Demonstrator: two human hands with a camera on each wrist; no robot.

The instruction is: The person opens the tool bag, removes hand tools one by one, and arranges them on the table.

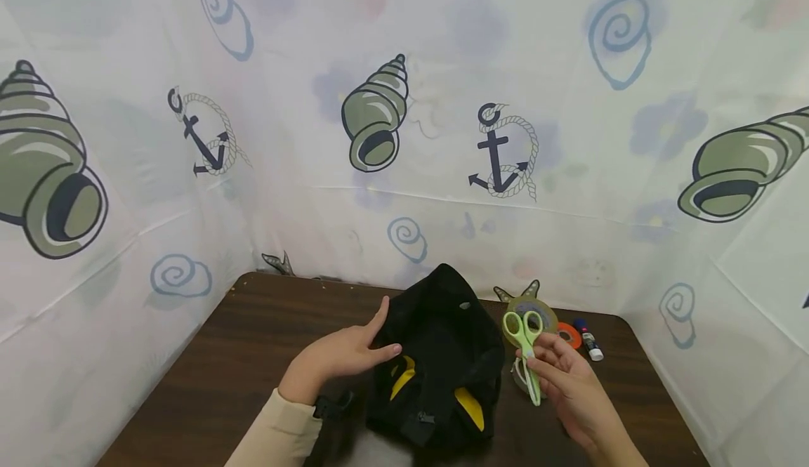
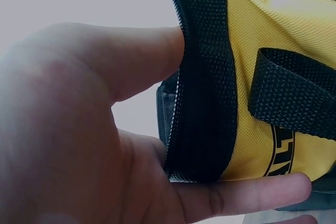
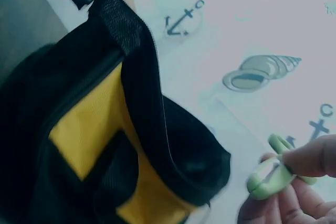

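Observation:
A black-and-yellow zippered bag [image 1: 436, 354] stands on the table with its top gaping. At its left rim is my left hand [image 1: 344, 351], index finger stretched upward and thumb across the front in the head view. The left wrist view shows that thumb against the zipper edge [image 2: 205, 87] and a finger along the yellow outside, so the hand holds the rim between them. To the right of the bag, my right hand [image 1: 571, 386] pinches light green scissors [image 1: 527, 344] near their middle, loops up and tips down. The bag's inside is too dark to make out.
Behind the scissors are a wide tan tape roll [image 1: 546, 312] and a partly hidden pale roll [image 1: 518, 381]. An orange tape roll [image 1: 571, 335] and a glue stick [image 1: 589, 342] lie farther right. Printed cloth [image 1: 442, 228] walls surround the brown table [image 1: 278, 326] at the back and sides.

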